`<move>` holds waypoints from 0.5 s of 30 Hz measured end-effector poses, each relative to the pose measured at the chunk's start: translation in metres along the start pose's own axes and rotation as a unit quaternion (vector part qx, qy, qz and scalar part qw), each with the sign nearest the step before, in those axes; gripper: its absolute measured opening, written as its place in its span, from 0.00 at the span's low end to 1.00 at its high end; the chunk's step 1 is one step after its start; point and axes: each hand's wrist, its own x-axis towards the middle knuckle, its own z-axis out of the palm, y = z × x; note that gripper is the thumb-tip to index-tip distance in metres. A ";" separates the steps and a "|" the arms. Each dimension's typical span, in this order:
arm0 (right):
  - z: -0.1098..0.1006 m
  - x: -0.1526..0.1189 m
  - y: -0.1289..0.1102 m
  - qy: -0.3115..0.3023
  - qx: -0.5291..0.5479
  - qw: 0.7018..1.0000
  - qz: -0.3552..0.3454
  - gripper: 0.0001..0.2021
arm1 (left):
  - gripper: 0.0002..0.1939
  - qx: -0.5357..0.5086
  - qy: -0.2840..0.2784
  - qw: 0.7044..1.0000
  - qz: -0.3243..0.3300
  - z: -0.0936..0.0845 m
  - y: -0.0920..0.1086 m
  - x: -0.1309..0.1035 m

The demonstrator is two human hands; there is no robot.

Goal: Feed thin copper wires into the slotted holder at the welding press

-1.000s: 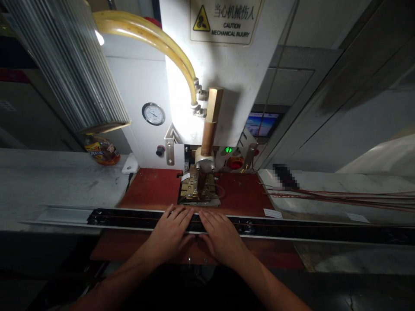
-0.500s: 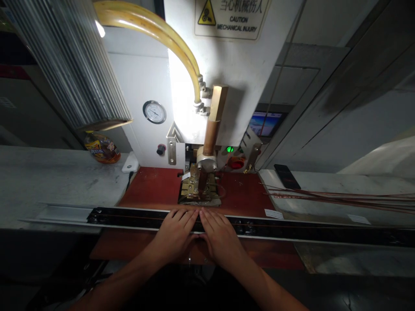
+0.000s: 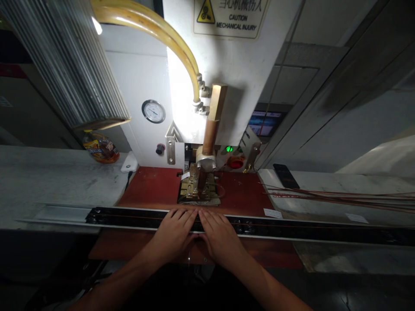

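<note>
A long, light metal channel (image 3: 61, 214) lies crosswise in front of me, with a black lining (image 3: 129, 217) and a thin copper wire along it. My left hand (image 3: 175, 229) and my right hand (image 3: 218, 233) rest side by side on its middle, fingertips nearly touching. Their fingers lie over the top and the thumbs press at the near edge, so both hands grip the channel. Just beyond the fingers stands a brass clamp fixture (image 3: 191, 188), under the machine's upright copper rod (image 3: 210, 136). The hands cover part of the lining and wire.
Several copper rods (image 3: 311, 195) and a black phone (image 3: 285, 176) lie on the right bench. At left stand a drink bottle (image 3: 101, 147) and a small white box (image 3: 130, 162). A pressure gauge (image 3: 153, 111) and yellow hoses (image 3: 155, 26) are on the machine.
Both hands stay in place on the channel. The picture on the machine's small screen looks different, and the view has shifted very slightly.
</note>
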 end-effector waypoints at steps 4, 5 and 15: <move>0.005 -0.002 0.000 0.008 -0.005 1.000 0.004 0.27 | 0.28 0.000 0.000 1.000 0.006 0.004 -0.002 -0.001; 0.007 -0.002 0.000 0.009 -0.007 1.000 0.004 0.27 | 0.28 0.000 0.000 1.000 0.007 0.005 -0.003 -0.001; 0.002 -0.001 0.000 -0.006 0.005 1.000 0.008 0.27 | 0.27 -0.002 -0.001 1.000 -0.004 0.001 0.000 0.000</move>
